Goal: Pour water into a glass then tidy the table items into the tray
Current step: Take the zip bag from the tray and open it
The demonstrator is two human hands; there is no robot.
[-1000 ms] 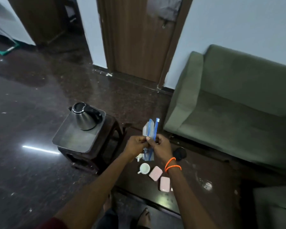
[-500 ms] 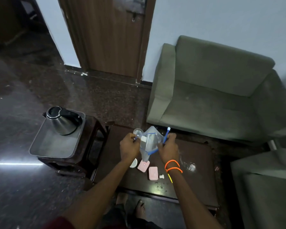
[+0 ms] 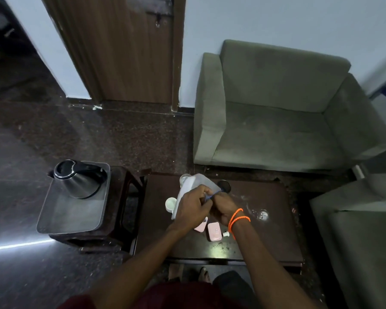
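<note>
Both hands meet over the dark low table [image 3: 265,237]. My left hand [image 3: 191,207] grips a clear plastic pouch [image 3: 197,182] with blue trim, held flat above the table. My right hand [image 3: 223,208], with orange bands on the wrist, pinches the pouch's blue edge. A glass [image 3: 184,179] stands behind the pouch, partly hidden. A white cup [image 3: 170,203] sits left of the hands. Two pink cases [image 3: 214,231] lie just below them, one mostly hidden. A steel kettle [image 3: 78,179] stands on the grey tray [image 3: 71,217] on a side stool at left.
A dark round lid [image 3: 225,186] lies at the table's back edge, right of the pouch. A small white cap [image 3: 226,234] sits by the pink case. A green sofa [image 3: 276,121] stands behind the table, another seat [image 3: 361,237] at right. A wet patch [image 3: 262,214] glints on the table.
The hands and pouch have dropped lower toward the table and the pouch has gone from upright to flat. The view has tilted down and to the right.
</note>
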